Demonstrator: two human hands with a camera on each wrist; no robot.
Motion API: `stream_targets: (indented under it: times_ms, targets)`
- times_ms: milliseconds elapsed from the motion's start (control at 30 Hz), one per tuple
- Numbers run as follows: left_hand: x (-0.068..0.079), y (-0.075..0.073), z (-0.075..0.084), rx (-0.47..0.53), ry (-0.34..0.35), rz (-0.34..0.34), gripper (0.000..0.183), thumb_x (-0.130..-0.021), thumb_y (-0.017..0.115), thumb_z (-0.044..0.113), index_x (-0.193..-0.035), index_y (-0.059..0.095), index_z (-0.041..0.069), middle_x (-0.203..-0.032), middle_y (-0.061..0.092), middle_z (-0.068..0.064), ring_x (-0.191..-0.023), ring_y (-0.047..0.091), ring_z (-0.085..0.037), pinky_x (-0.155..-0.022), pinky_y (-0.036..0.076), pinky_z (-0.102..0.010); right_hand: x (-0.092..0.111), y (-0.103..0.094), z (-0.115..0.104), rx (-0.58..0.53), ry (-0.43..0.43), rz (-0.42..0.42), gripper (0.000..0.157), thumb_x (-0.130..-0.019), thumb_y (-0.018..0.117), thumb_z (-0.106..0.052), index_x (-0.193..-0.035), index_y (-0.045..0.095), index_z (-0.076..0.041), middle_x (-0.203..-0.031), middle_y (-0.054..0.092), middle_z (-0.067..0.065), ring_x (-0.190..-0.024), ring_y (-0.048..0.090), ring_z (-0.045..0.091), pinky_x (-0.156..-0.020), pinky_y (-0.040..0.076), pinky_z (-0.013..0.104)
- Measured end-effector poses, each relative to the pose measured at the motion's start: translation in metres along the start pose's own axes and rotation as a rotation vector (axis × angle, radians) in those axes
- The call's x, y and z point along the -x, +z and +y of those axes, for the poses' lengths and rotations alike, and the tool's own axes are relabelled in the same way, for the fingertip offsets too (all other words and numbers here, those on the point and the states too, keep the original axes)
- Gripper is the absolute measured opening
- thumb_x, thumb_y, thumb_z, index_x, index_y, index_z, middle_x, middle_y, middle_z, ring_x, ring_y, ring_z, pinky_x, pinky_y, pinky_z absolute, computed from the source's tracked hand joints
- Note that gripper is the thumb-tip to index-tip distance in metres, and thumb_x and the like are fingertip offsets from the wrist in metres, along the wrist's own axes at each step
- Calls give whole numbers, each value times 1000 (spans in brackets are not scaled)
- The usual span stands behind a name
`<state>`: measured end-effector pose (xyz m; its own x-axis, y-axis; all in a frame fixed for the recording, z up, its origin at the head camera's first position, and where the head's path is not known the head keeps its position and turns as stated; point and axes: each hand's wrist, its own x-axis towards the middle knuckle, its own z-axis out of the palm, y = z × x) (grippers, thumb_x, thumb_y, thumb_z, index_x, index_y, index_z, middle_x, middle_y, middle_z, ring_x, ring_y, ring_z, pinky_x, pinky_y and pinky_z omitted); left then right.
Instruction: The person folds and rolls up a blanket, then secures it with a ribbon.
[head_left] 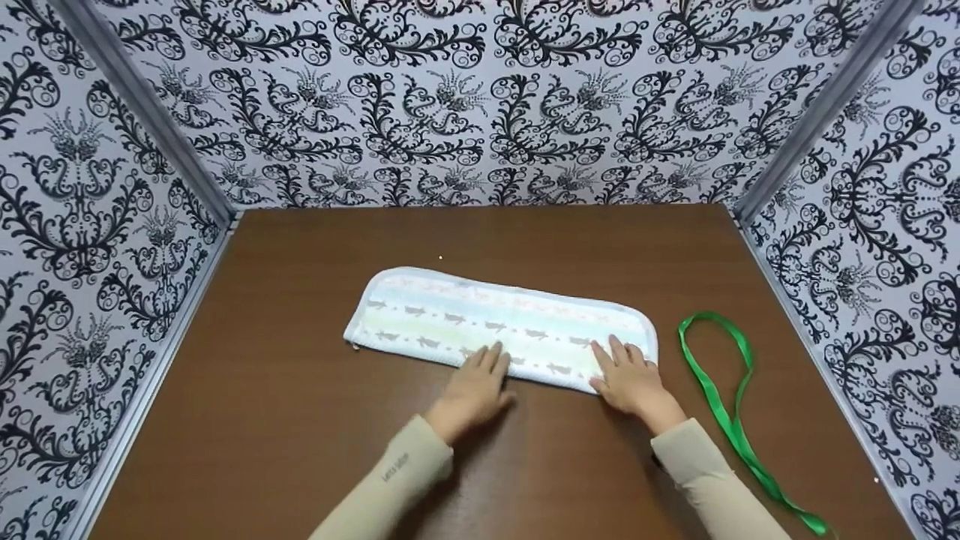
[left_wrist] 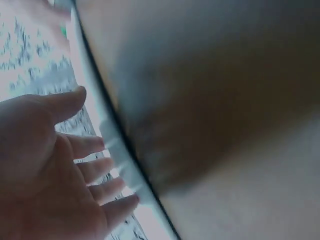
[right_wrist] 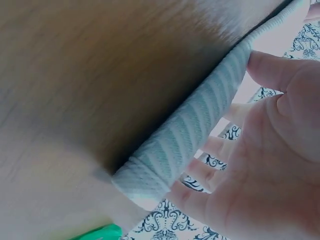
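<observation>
A folded white towel (head_left: 480,324) with pale stripes, rows of small grey animal prints and a light blue border lies slightly slanted on the table. My left hand (head_left: 474,388) touches its near edge around the middle, fingers extended over the cloth. At the right end, my right hand (head_left: 628,379) rests with spread fingers on the near corner. In the left wrist view the fingers (left_wrist: 95,170) reach the towel's edge. The right wrist view shows the thick folded edge (right_wrist: 185,125) of the towel, striped pale green underneath, beside my right palm.
A looped green ribbon (head_left: 720,405) lies on the brown table (head_left: 270,420) right of the towel. Its tail runs to the table's near right. Walls (head_left: 480,97) with black scroll patterns enclose the back and both sides, joined by grey corner posts.
</observation>
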<state>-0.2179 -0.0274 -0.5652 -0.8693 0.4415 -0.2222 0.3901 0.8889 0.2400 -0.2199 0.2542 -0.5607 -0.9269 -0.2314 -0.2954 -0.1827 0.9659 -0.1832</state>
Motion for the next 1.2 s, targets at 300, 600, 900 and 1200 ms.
stream_targets:
  times_ms: [300, 600, 900, 1200]
  targets:
    - [-13, 1, -12, 141, 66, -22, 78, -97, 53, 55, -155, 30, 7, -167, 17, -15, -154, 15, -37, -125, 16, -53, -3, -8, -8, 13, 47, -8, 62, -101, 58, -31, -151, 36, -2, -144, 37, 31, -125, 38, 56, -88, 47, 65]
    - [-42, -5, -26, 53, 40, 21, 66, -102, 44, 51, -154, 37, 10, -167, 20, -9, -155, 14, -33, -126, 10, -52, 1, -24, -16, -36, -15, -48, 50, -88, 73, -25, -127, 54, -1, -116, 47, 30, -93, 50, 48, -78, 48, 58]
    - [-52, -14, -17, -87, -77, 28, 60, -104, 39, 51, -153, 39, 16, -156, 37, -11, -147, 33, -28, -124, 15, -56, 15, -22, -38, -28, -13, -108, 49, -85, 72, -20, -127, 56, -1, -114, 51, 29, -72, 52, 31, -61, 45, 44]
    - [-54, -13, -23, -104, -78, 13, 56, -104, 43, 33, -157, 32, 16, -165, 26, -4, -154, 24, -22, -124, 11, -59, 26, -21, -53, -59, -93, -152, 49, -85, 73, -18, -127, 56, 1, -119, 54, 33, -78, 57, 33, -68, 49, 49]
